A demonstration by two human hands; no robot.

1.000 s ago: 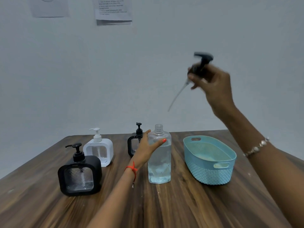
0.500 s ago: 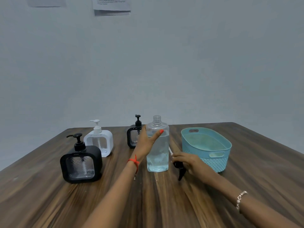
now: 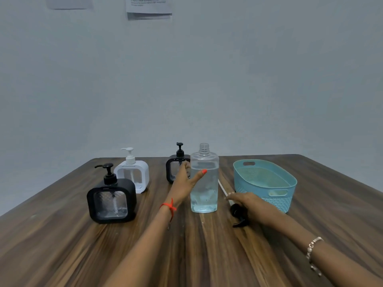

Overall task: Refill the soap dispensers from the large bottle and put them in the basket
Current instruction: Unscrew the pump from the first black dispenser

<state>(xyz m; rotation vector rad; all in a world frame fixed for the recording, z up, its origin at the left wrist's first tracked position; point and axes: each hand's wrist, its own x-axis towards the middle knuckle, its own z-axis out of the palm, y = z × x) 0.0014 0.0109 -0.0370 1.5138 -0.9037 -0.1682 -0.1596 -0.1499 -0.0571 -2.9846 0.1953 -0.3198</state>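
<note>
The large clear bottle (image 3: 204,189) stands uncapped in the middle of the table, partly filled with clear liquid. My left hand (image 3: 184,183) grips its left side, thumb across the front. Its black pump head (image 3: 238,214) with a white tube lies on the table just right of the bottle, and my right hand (image 3: 248,204) holds it there. Three capped dispensers stand to the left: a black one (image 3: 112,201) nearest, a white one (image 3: 132,172) behind it, and a second black one (image 3: 176,166) partly hidden behind my left hand. The blue basket (image 3: 267,193) stands on the right.
The wooden table (image 3: 62,245) runs to a pale wall at the back, where sheets of paper (image 3: 149,7) hang. The table's left and right edges slant outward toward me.
My right hand came down from high in the air with the pump head and laid it on the table beside the bottle. My left hand stayed on the bottle.
</note>
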